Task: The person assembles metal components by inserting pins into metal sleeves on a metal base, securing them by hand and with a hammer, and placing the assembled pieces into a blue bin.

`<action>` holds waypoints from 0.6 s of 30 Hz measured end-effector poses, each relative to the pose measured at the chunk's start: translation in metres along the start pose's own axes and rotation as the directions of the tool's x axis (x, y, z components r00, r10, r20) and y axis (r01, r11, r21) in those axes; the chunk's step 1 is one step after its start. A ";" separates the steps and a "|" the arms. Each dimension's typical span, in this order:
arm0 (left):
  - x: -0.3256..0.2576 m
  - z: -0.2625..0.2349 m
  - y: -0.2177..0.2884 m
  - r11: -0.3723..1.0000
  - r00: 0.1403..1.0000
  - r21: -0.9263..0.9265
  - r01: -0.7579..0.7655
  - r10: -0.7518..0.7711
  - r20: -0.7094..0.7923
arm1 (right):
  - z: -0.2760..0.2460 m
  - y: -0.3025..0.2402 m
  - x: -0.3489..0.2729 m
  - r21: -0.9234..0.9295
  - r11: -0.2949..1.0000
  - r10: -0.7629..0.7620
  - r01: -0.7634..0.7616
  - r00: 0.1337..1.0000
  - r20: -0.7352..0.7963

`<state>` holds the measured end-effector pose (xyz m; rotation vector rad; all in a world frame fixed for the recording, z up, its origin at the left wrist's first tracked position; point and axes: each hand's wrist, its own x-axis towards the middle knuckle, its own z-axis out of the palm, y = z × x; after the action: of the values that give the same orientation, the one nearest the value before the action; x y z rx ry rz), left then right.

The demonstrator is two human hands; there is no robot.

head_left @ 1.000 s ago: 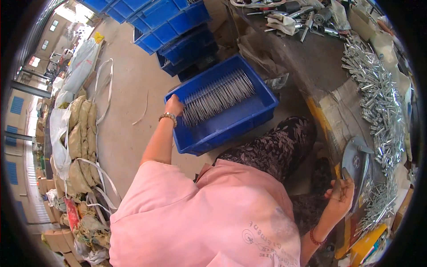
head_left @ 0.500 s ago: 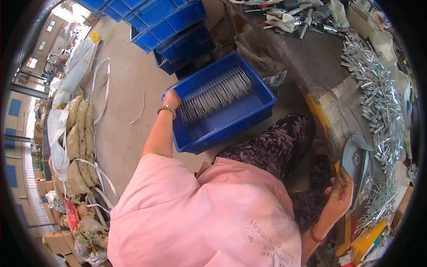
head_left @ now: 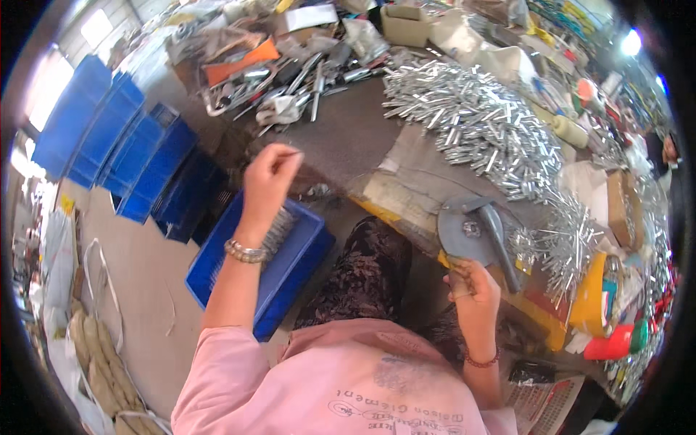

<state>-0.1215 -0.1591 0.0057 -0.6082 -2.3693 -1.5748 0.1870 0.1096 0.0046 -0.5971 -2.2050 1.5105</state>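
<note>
My left hand [head_left: 272,183] is raised above the far end of a blue plastic bin [head_left: 286,286]. Its fingers are curled in toward the thumb, and no object shows in them. Beneath my wrist, a row of thin silvery metal rods [head_left: 279,235] lies in the bin, partly covered by my forearm. My right hand [head_left: 477,284] is at the bench edge, thumb and fingers pinched together around something dark and small that I cannot make out. Just beyond it sits a grey round metal device [head_left: 464,232] with a bar-like grey handle [head_left: 499,246].
Large heaps of short shiny metal rods [head_left: 471,119] cover the bench. Metal tools and scraps [head_left: 297,87] lie at its far left. Stacked blue bins [head_left: 138,152] rise on the left. A yellow container [head_left: 589,297] and a red-and-green object [head_left: 612,342] stand at right.
My view has swung right toward the bench. My left hand has come up out of the bin, leaving the rods there. My right hand remains beside the grey device.
</note>
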 end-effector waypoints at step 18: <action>0.131 0.174 0.022 0.879 0.888 0.333 -0.342 0.186 0.421 | -0.013 0.003 -0.003 -0.074 0.959 -0.277 0.274 0.960 -0.037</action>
<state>-0.2211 0.0360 0.0091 -1.1695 -2.6181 -0.8735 0.1972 0.1191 0.0055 -0.3234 -2.2046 1.2705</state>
